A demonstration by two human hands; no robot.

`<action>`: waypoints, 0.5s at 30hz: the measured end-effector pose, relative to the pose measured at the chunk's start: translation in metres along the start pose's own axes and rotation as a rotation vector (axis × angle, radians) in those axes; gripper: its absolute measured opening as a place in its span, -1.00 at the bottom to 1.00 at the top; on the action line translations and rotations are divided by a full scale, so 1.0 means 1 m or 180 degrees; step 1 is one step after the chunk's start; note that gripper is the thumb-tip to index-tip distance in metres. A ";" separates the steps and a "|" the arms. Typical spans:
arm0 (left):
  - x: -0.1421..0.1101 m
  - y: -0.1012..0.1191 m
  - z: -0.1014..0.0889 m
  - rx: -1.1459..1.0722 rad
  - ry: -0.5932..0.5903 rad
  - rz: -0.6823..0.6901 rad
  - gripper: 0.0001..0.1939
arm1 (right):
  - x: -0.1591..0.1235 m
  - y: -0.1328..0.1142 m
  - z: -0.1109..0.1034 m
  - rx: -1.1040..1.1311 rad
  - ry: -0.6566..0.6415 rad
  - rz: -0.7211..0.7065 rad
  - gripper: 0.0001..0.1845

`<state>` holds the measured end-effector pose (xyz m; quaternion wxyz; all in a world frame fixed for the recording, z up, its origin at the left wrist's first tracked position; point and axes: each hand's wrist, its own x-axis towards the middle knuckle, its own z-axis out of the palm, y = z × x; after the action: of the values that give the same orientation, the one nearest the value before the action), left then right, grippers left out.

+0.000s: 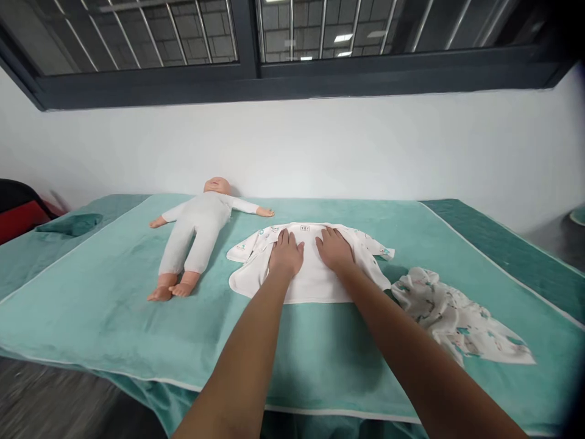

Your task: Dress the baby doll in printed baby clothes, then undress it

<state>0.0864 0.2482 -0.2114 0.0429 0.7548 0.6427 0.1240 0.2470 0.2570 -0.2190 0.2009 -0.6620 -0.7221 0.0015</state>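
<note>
A small white cotton garment with printed long sleeves (pixel 313 283) lies on a pale green plush cover (pixel 114 341), directly before the person. Its front is open, the panels are folded out to either side, and the plain inner back faces up, with a small printed label (pixel 304 228) at the neck edge.

The left hand (pixel 286 255) rests palm down on the left part of the inner back, fingers extended and thumb apart. The right hand (pixel 336 249) lies opposite in a similar open pose, beside the right panel. Neither appears to grip fabric; whether any fingertip reaches under a panel edge cannot be determined. The paired placement, in this judgement, keeps the back flat and the panels parted, leaving the inside accessible.

A baby doll with a white cloth body (pixel 203 222) lies face up to the left, arms spread, apart from the garment. A crumpled white cloth with green print (pixel 457 323) lies at right, near the garment's lower right corner, beside the right forearm.
</note>
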 end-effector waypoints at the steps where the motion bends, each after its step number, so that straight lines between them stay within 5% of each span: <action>1: 0.000 0.000 0.000 -0.0001 0.0008 -0.0008 -0.33 | -0.003 -0.002 -0.002 -0.0008 0.0017 -0.0084 -0.51; 8: 0.002 0.000 0.002 0.0000 0.0132 0.0009 -0.36 | -0.055 -0.012 -0.008 0.0141 -0.0157 -0.0353 -0.43; 12: 0.004 -0.001 0.004 -0.0003 0.0216 0.0023 -0.39 | -0.091 -0.015 -0.020 0.0898 -0.0193 -0.0446 -0.50; 15: 0.005 -0.002 0.006 -0.0009 0.0277 0.0031 -0.41 | -0.100 0.003 -0.044 0.1961 0.0011 0.0188 -0.58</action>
<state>0.0869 0.2537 -0.2173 0.0154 0.7518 0.6400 0.1577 0.2673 0.1502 -0.2079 0.3932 -0.5906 -0.6678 0.2252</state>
